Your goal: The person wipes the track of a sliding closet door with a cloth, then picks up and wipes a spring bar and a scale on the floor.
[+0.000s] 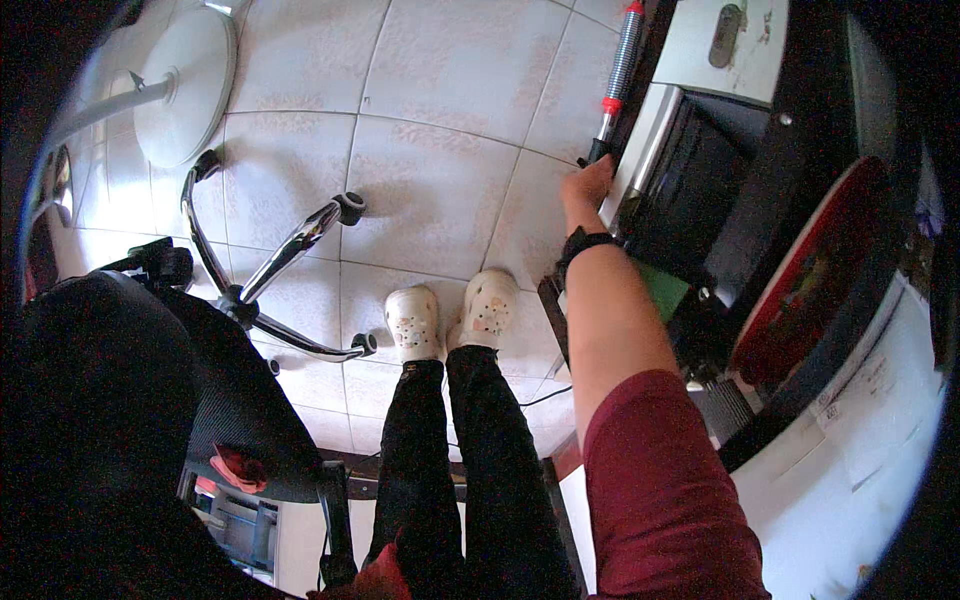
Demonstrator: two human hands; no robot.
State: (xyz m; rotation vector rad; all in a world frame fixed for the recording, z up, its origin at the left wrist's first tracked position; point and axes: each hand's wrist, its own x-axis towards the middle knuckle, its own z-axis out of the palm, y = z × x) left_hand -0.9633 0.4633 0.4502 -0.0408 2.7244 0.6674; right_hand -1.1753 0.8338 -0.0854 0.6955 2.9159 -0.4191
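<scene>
My right hand [589, 184], with a black band around the wrist, reaches forward at the right. Its fingers close around the black grip at the near end of a spring bar [624, 64], which looks like a power twister exerciser. The bar has a bare metal coil between red collars, and its far end runs to the top edge of the view. It stands close beside a dark cabinet edge and a silver-trimmed black appliance [679, 172]. My left hand is out of view. My feet, in white clogs [489, 307], are on the tiled floor [427, 187].
An office chair with a chrome base [292, 251] and black seat [247, 397] stands at the left. Behind it is a round white pedestal base [191, 90]. A white unit [720, 45], a red oval object [814, 277] and a black cable [547, 397] are at the right.
</scene>
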